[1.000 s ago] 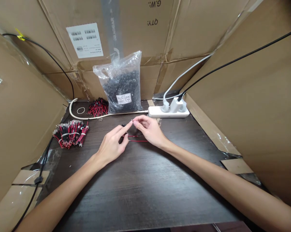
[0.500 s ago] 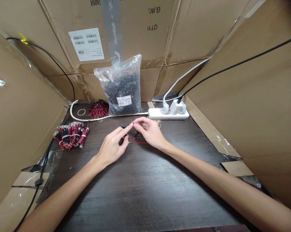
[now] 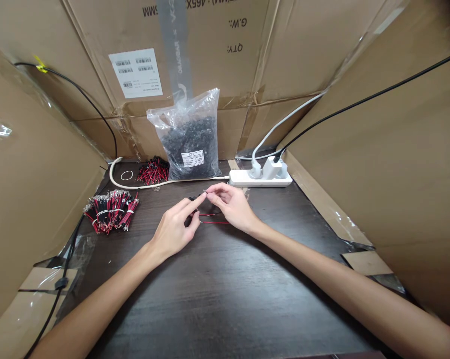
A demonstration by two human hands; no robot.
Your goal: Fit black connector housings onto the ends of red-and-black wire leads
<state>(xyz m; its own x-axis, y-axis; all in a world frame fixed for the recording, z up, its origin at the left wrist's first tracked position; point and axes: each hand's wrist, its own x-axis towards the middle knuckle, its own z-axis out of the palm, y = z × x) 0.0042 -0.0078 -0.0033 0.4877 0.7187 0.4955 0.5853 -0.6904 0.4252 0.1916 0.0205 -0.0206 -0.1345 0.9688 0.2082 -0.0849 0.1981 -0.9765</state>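
My left hand (image 3: 174, 225) is over the middle of the dark table, its index finger stretched to meet the fingertips of my right hand (image 3: 233, 207). Between those tips sits a tiny dark piece, too small to name, pinched by my right thumb and index finger. Small black parts (image 3: 191, 199) show behind and beneath my left fingers, mostly hidden; the left thumb is curled in toward them. A red wire (image 3: 215, 223) with a bare metal end lies on the table below my right hand, and a second red wire (image 3: 209, 215) lies just above it.
Bundled red and black wires (image 3: 111, 212) lie at the left; a looser wire pile (image 3: 153, 171) is behind them, near a white rubber band (image 3: 126, 175). A clear bag of black parts (image 3: 191, 142) stands at the back, beside a white power strip (image 3: 243, 178). Cardboard walls surround the table.
The whole view has shifted slightly as the head tilts. Both hands keep nearly the same pose, fingertips still together.
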